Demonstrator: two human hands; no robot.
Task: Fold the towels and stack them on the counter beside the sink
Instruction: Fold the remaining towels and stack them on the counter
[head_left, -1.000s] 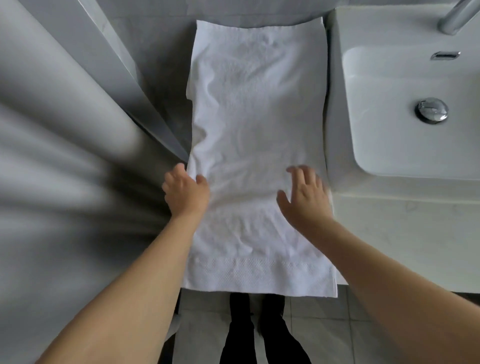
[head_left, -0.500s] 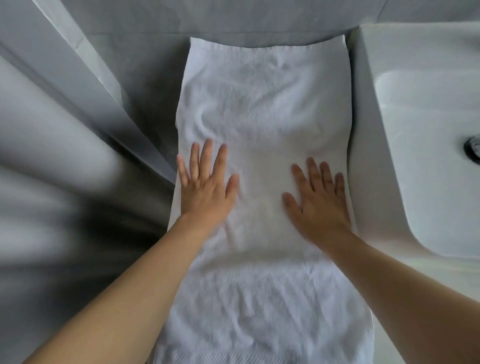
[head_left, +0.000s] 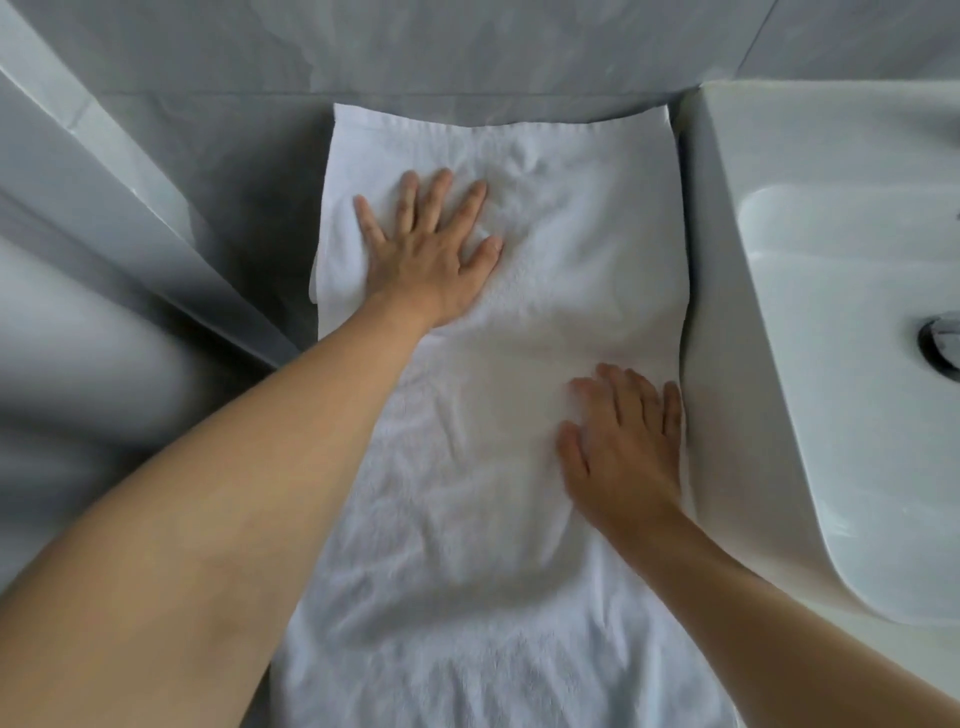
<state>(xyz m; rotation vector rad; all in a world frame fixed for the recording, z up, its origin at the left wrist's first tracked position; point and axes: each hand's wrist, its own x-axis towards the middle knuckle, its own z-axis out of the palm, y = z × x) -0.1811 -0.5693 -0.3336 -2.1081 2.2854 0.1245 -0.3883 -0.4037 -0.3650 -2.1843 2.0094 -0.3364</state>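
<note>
On the counter (head_left: 218, 171) just left of the sink (head_left: 779, 322), 1 white towel (head_left: 509, 467) lies lengthwise from the back wall toward the person, and both hands press flat on it with straight fingers, neither grip closed on the cloth: the left hand (head_left: 431, 254) near the far left edge, the right hand (head_left: 623, 447) by the sink-side edge. This looks like smoothing ahead of a fold. Next, I'd judge, 1 end needs pinching at its 2 corners and carrying squarely over the other.
</note>
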